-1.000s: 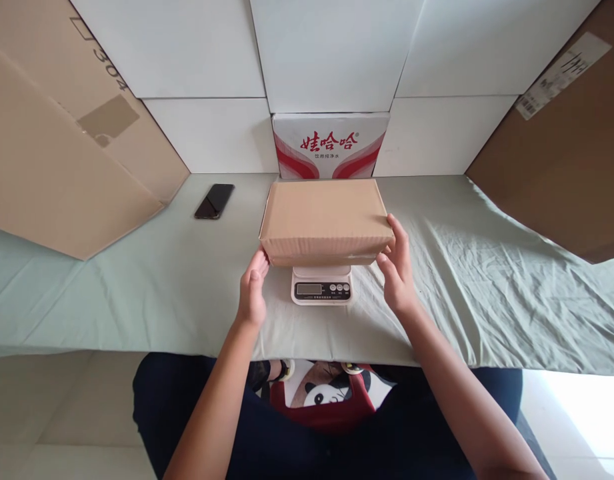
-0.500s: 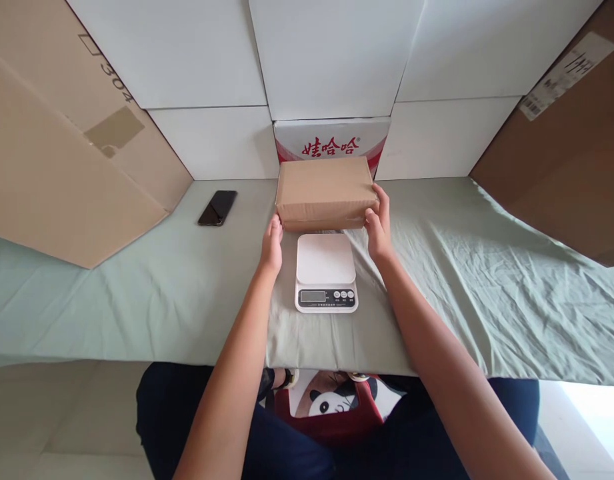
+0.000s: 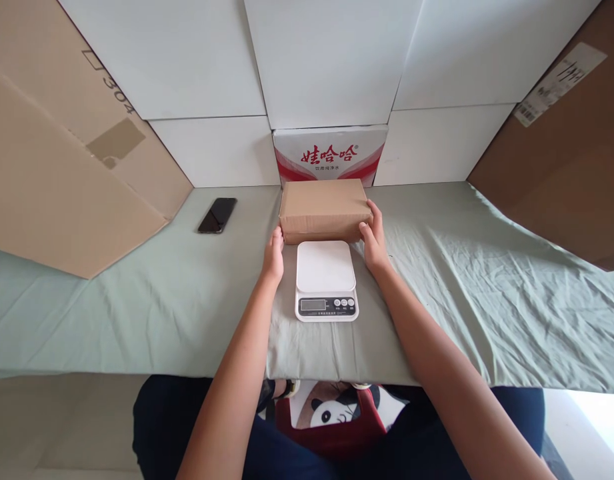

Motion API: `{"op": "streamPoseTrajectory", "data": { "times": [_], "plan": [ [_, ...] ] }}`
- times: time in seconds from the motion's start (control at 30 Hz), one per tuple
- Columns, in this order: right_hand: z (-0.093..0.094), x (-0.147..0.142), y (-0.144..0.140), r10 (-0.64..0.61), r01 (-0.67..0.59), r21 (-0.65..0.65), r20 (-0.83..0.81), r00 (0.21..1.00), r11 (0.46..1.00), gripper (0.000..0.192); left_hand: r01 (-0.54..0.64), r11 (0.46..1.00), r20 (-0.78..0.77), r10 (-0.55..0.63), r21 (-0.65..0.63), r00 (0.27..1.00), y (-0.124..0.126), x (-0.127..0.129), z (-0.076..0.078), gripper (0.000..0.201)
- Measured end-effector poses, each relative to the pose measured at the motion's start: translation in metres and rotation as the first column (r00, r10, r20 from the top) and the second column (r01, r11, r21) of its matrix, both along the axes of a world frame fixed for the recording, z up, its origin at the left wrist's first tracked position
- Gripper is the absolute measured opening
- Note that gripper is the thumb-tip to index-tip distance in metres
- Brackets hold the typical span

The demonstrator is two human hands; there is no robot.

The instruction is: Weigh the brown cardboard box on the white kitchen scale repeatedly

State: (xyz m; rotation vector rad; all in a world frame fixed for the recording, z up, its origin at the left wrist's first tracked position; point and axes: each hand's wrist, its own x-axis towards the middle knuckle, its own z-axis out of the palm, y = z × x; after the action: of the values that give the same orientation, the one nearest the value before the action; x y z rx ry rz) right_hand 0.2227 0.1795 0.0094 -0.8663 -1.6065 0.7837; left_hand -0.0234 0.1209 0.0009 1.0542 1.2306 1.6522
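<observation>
Between my two hands is a closed brown cardboard box (image 3: 325,200), just behind the scale. My left hand (image 3: 273,255) grips its left end near the front lower corner. At the right end, my right hand (image 3: 374,237) has the thumb on the front face and the fingers round the side. In front of the box lies a white digital kitchen scale (image 3: 326,267) with nothing on its platform. Its display looks blank. The underside of the box is hidden, so how it meets the cloth does not show.
A black smartphone (image 3: 217,215) lies to the left on the green cloth (image 3: 227,300). Behind the box stands a white and red printed carton (image 3: 331,150) against white panels (image 3: 331,60). Large cardboard sheets flank the table on the left (image 3: 41,133) and right (image 3: 567,160).
The cardboard box has come down behind the scale with both hands on it, and more of the printed carton shows above it. The whole view has shifted slightly.
</observation>
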Motion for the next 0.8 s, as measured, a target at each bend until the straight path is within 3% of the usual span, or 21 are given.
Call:
{"op": "streamPoseTrajectory", "data": {
  "times": [0.27,0.8],
  "plan": [
    [0.0053,-0.0017,-0.0065,0.023,-0.047,-0.121,-0.191,0.981,0.992,0.07,0.028,1.0,-0.031,-0.028,-0.007,0.999,-0.0051,0.0004,0.0008,0.082],
    [0.0024,-0.0001,-0.0057,0.006,-0.016,-0.083,-0.126,0.992,0.996,0.072,0.006,1.0,-0.016,-0.006,0.021,1.0,-0.0021,0.0005,-0.0027,0.086]
  ]
}}
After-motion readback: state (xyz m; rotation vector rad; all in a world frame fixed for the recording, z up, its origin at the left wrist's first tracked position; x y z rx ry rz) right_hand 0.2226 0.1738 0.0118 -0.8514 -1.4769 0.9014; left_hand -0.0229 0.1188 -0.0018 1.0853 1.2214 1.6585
